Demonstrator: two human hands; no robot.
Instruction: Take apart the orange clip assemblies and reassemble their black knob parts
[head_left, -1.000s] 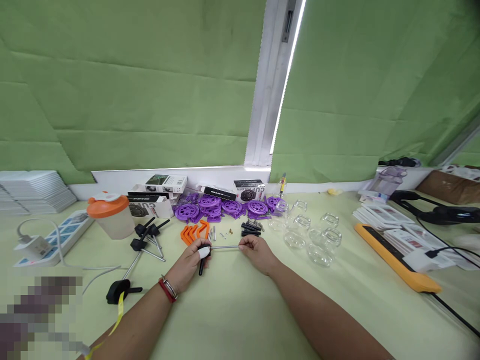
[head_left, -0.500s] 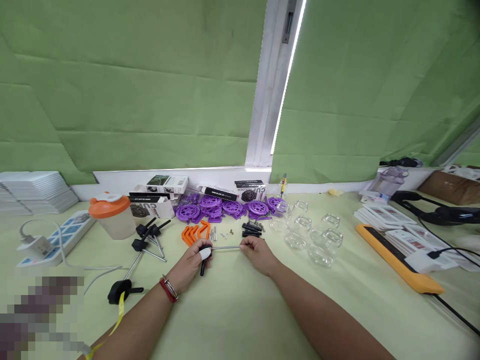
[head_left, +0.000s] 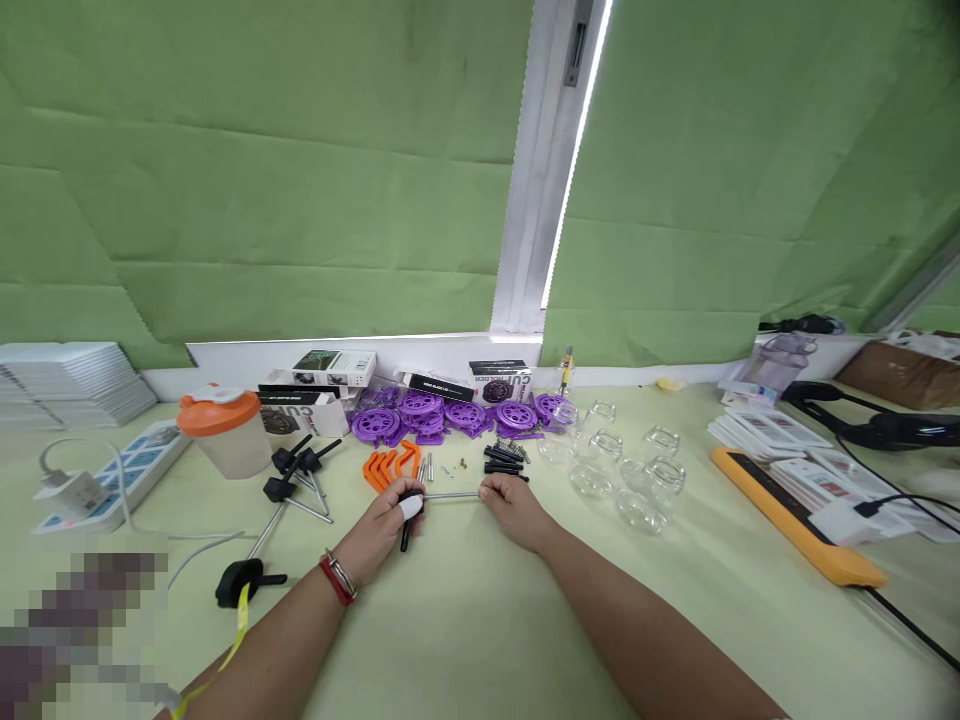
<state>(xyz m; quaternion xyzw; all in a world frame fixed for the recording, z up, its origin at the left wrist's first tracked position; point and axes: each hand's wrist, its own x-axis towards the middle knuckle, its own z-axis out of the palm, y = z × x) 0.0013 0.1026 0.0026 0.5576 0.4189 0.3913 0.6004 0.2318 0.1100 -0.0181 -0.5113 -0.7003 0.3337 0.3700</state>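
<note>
My left hand point(head_left: 379, 530), with white tape on its thumb, is closed around a black crank handle point(head_left: 406, 536). A thin metal rod point(head_left: 453, 495) runs level from the handle to my right hand point(head_left: 516, 510), whose fingertips pinch its far end. The rod's join with the handle is hidden by my left fingers. Just beyond lie orange hooked parts point(head_left: 382, 468), metal pins point(head_left: 430, 466), small screws point(head_left: 448, 471) and black cylindrical parts point(head_left: 503, 458). To the left, similar black-handled rods point(head_left: 280, 488) rest on the table, one nearer me with a black knob point(head_left: 238, 583).
Purple wheel-like parts point(head_left: 465, 415) and small boxes point(head_left: 495, 383) line the back. Clear glass cups point(head_left: 592, 478) stand right of my right hand. An orange-lidded cup point(head_left: 219, 412) and a power strip point(head_left: 120, 480) are left; an orange-and-black bar point(head_left: 795, 517) lies right.
</note>
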